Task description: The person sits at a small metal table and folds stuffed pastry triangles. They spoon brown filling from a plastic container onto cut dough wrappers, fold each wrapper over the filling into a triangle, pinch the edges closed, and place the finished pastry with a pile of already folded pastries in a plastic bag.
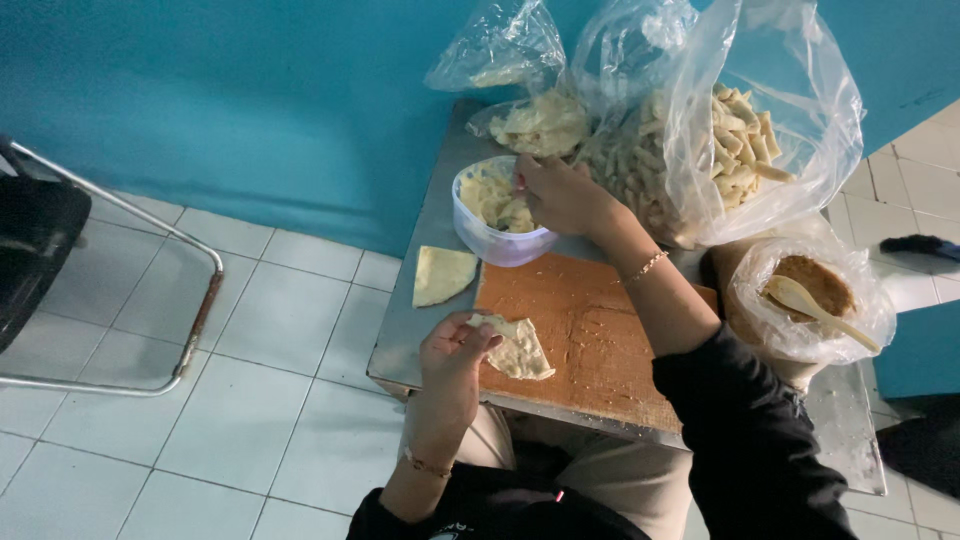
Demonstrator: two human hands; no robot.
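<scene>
My left hand [452, 365] holds a pale triangular sheet of dough [520, 348] at its edge, over the near left corner of a brown wooden board [590, 330]. My right hand [560, 195] reaches into a clear plastic tub [497, 240] of pale yellow filling, fingertips pinched in the food. A second dough sheet [442, 274] lies flat on the metal table [400, 340], left of the board.
Big clear bags of rolled pastry sticks [740, 140] and loose dough [540, 122] crowd the table's far end. A bag-lined bowl of brown filling with a pale spoon [815, 305] stands at the right. A metal chair frame [195, 330] sits on the tiled floor to the left.
</scene>
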